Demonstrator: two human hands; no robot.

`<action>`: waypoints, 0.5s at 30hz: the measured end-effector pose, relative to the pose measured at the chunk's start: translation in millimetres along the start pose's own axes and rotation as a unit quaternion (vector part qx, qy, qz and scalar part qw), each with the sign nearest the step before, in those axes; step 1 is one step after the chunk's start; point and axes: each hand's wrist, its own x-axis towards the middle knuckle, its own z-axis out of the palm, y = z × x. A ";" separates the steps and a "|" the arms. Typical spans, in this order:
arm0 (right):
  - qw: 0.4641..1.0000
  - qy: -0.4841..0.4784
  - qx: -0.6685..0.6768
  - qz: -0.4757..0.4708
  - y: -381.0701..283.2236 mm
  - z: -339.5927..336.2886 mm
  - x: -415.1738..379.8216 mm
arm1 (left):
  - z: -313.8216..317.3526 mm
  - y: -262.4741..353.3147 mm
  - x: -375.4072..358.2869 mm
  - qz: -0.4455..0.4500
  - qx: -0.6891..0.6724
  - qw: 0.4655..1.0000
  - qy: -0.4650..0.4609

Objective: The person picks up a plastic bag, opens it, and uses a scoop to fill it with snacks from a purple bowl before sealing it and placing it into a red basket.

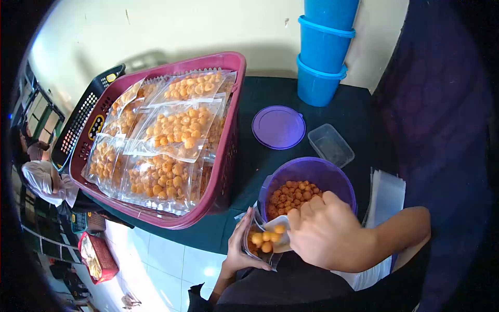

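Observation:
My left hand [238, 250] grips a clear plastic pouch [254, 224] by its side, with the pouch's mouth spread wide. My right hand [332, 234], slightly blurred, is closed around a whitish scoop [284, 243] tipped over that mouth. Round orange snack balls [266, 238] lie at the scoop's lip and inside the pouch. Just beyond both hands stands a purple bucket [347, 186], partly filled with browner-looking snack balls [292, 197]. My right hand and forearm hide its near side.
A maroon basket [235, 67] heaped with filled snack pouches [179, 127] stands left. Behind the bucket lie a purple lid [279, 127] and a clear container [331, 145]. Blue tubs [318, 83] are stacked by the wall. Flat plastic pouches [387, 192] lie right. A person [44, 179] is far left.

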 end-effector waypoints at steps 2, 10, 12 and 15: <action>0.998 -0.014 -0.054 0.016 -9.4 1.8 1.7 | 1.7 0.4 1.1 -0.008 -0.005 1.000 -0.004; 0.981 0.062 0.021 0.180 10.2 -2.1 -35.1 | -0.7 -11.9 -9.3 0.023 0.011 0.999 0.024; 0.966 0.051 0.051 0.247 20.1 5.9 -50.7 | -1.9 -13.1 -16.5 0.022 0.019 0.999 0.040; 0.949 0.044 0.118 0.289 32.6 27.2 -74.5 | -4.9 -13.5 -18.8 0.026 0.047 0.997 0.056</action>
